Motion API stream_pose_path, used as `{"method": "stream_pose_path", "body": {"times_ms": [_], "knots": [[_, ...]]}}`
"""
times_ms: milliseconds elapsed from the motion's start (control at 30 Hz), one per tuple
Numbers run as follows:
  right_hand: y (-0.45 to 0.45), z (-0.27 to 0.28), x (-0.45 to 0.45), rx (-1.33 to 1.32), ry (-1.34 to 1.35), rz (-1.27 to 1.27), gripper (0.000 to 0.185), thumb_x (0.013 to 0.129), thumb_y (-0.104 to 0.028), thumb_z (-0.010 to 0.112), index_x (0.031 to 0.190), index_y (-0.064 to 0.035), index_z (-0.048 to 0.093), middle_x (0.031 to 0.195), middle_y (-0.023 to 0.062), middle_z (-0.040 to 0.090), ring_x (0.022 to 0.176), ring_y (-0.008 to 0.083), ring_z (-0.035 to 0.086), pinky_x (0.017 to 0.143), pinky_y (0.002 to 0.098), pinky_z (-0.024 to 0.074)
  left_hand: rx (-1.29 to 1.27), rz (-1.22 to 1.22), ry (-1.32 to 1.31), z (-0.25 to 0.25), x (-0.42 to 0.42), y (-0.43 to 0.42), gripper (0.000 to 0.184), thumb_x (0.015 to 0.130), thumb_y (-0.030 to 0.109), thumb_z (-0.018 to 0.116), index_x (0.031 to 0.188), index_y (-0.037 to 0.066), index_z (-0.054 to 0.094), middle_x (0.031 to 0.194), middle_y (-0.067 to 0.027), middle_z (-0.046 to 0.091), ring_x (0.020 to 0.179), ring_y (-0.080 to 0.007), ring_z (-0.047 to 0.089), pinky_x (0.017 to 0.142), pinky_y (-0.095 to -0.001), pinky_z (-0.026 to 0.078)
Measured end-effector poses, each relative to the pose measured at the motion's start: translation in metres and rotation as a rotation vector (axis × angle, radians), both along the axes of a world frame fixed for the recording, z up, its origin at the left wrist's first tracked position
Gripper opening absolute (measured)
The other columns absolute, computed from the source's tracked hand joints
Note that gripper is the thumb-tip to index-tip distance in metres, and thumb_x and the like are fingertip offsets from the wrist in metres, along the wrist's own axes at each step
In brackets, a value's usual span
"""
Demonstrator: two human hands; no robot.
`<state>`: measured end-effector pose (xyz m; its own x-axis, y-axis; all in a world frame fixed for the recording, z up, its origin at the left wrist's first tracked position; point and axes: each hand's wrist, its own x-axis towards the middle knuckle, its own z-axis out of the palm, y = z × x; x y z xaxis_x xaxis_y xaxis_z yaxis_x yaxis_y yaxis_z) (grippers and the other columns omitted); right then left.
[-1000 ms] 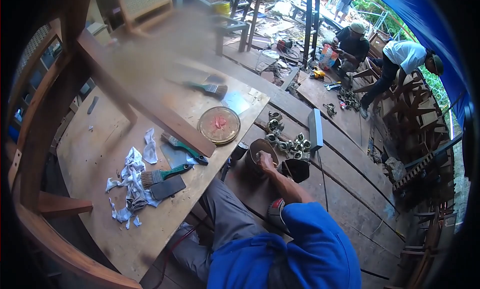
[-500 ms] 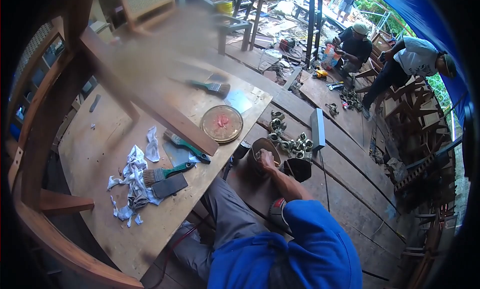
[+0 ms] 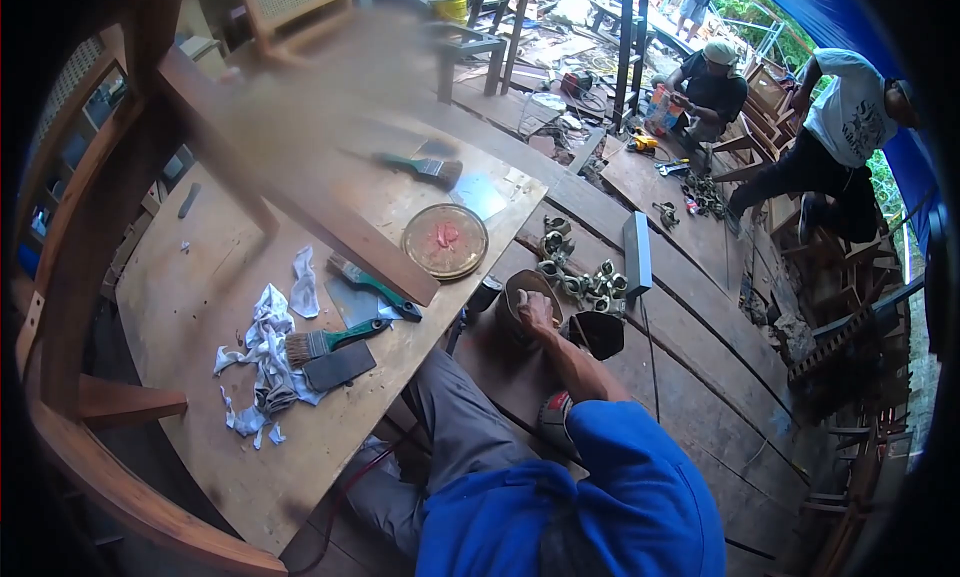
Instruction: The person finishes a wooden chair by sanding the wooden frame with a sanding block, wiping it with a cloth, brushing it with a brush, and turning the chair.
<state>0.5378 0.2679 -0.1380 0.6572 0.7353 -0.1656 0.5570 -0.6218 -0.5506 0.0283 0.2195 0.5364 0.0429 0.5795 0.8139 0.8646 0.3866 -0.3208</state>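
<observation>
My right hand (image 3: 537, 310) reaches down into an open can (image 3: 506, 322) on the plank floor, its fingers curled at the mouth. What they hold inside is hidden. A second dark open container (image 3: 597, 335) stands just right of that hand, and metal clamps or fittings (image 3: 600, 285) lie behind it. My left hand is out of view. Left of my knees, the plywood table (image 3: 200, 327) bears a brush with a green handle (image 3: 340, 343), a dark flat block (image 3: 340, 368), white rags (image 3: 270, 322) and a round lid (image 3: 445, 239) with a pinkish-red lump on it.
A wooden chair frame (image 3: 75, 227) stands over the table's left side, one rail crossing above the top. A grey rectangular block (image 3: 637, 254) stands on the planks. Two people, one squatting (image 3: 705, 92) and one bending (image 3: 845, 117), are near stacked chairs at the back right.
My right hand stays at the can with only a slight shift. The person in the white shirt at the back right has turned and moved a leg.
</observation>
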Motion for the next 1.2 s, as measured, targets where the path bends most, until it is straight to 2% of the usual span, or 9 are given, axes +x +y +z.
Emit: {"method": "stream_pose_path", "body": {"times_ms": [200, 367, 433, 500, 600, 700, 967, 1133, 1200], "knots": [[0.005, 0.0, 0.018, 0.211, 0.18, -0.031, 0.019, 0.089, -0.016, 0.06, 0.098, -0.0025, 0.069, 0.098, 0.0224, 0.07, 0.097, 0.0364, 0.067, 0.085, 0.044, 0.0493, 0.005, 0.056, -0.008, -0.003, 0.006, 0.0, 0.076, 0.07, 0.02, 0.09, 0.137, 0.015, 0.055, 0.128, -0.0138, 0.066, 0.112, -0.0376, 0.065, 0.106, -0.0456, 0.047], [0.01, -0.001, 0.025, 0.065, -0.044, -0.005, 0.04, 0.097, -0.039, 0.054, 0.103, -0.0034, 0.071, 0.1, 0.0233, 0.069, 0.093, 0.0395, 0.068, 0.082, 0.0488, 0.052, -0.001, -0.009, 0.061, 0.001, -0.018, 0.001, 0.079, 0.068, 0.025, 0.092, 0.137, 0.013, 0.056, 0.128, -0.0134, 0.066, 0.111, -0.0383, 0.065, 0.106, -0.0447, 0.046], [0.009, 0.0, 0.029, 0.011, 0.102, 0.017, 0.039, 0.097, -0.04, 0.056, 0.099, -0.0044, 0.072, 0.094, 0.0176, 0.072, 0.078, 0.0293, 0.071, 0.066, 0.043, 0.0544, -0.014, -0.004, 0.135, 0.002, -0.023, 0.0, 0.08, 0.067, 0.027, 0.092, 0.137, 0.012, 0.056, 0.127, -0.0135, 0.066, 0.111, -0.0384, 0.065, 0.106, -0.0439, 0.046], [0.004, 0.0, 0.025, 0.153, 0.639, -0.01, 0.029, 0.098, -0.026, 0.061, 0.111, -0.0019, 0.069, 0.086, 0.0046, 0.07, 0.063, 0.0112, 0.061, 0.05, 0.0277, 0.0465, 0.003, -0.031, 0.142, 0.001, -0.026, 0.0, 0.081, 0.067, 0.03, 0.092, 0.137, 0.011, 0.055, 0.127, -0.0136, 0.066, 0.111, -0.038, 0.065, 0.106, -0.0432, 0.047], [0.002, -0.009, 0.021, 0.464, 0.896, -0.108, 0.021, 0.094, -0.019, 0.064, 0.108, -0.0063, 0.073, 0.081, 0.0059, 0.069, 0.061, 0.0122, 0.06, 0.05, 0.0289, 0.045, -0.027, -0.109, 0.211, 0.009, -0.044, 0.002, 0.082, 0.066, 0.032, 0.093, 0.136, 0.009, 0.056, 0.128, -0.0136, 0.066, 0.111, -0.038, 0.064, 0.105, -0.0431, 0.047], [0.006, -0.048, 0.043, 0.32, 0.559, -0.155, 0.02, 0.096, -0.017, 0.062, 0.111, -0.0056, 0.07, 0.079, 0.0066, 0.067, 0.06, 0.0115, 0.059, 0.049, 0.0277, 0.046, 0.005, -0.072, 0.179, 0.005, -0.038, 0.004, 0.082, 0.066, 0.032, 0.093, 0.135, 0.009, 0.057, 0.127, -0.0138, 0.066, 0.11, -0.038, 0.064, 0.104, -0.0427, 0.048], [0.002, -0.018, 0.02, 0.488, 0.597, -0.048, 0.013, 0.094, -0.017, 0.061, 0.097, -0.0066, 0.067, 0.07, 0.0042, 0.06, 0.062, 0.0109, 0.055, 0.052, 0.0294, 0.0437, -0.03, -0.177, 0.241, 0.007, -0.047, 0.005, 0.082, 0.065, 0.032, 0.094, 0.133, 0.006, 0.057, 0.125, -0.0148, 0.067, 0.109, -0.0369, 0.065, 0.102, -0.0432, 0.05], [0.001, -0.015, 0.026, 0.14, 0.052, -0.054, 0.041, 0.1, -0.04, 0.05, 0.099, -0.0039, 0.071, 0.078, 0.0114, 0.068, 0.065, 0.0193, 0.065, 0.052, 0.0373, 0.0471, -0.043, -0.206, 0.201, 0.012, -0.052, 0.004, 0.082, 0.064, 0.032, 0.094, 0.133, 0.006, 0.057, 0.126, -0.0148, 0.066, 0.109, -0.0365, 0.065, 0.102, -0.043, 0.05], [0.0, -0.016, 0.026, 0.094, 0.235, -0.17, 0.046, 0.1, -0.044, 0.048, 0.096, -0.0047, 0.071, 0.08, 0.013, 0.068, 0.06, 0.0234, 0.065, 0.052, 0.0402, 0.0481, -0.046, -0.138, 0.234, 0.011, -0.048, 0.003, 0.083, 0.063, 0.031, 0.094, 0.134, 0.007, 0.057, 0.127, -0.0145, 0.066, 0.11, -0.0364, 0.065, 0.103, -0.0425, 0.049]]}}
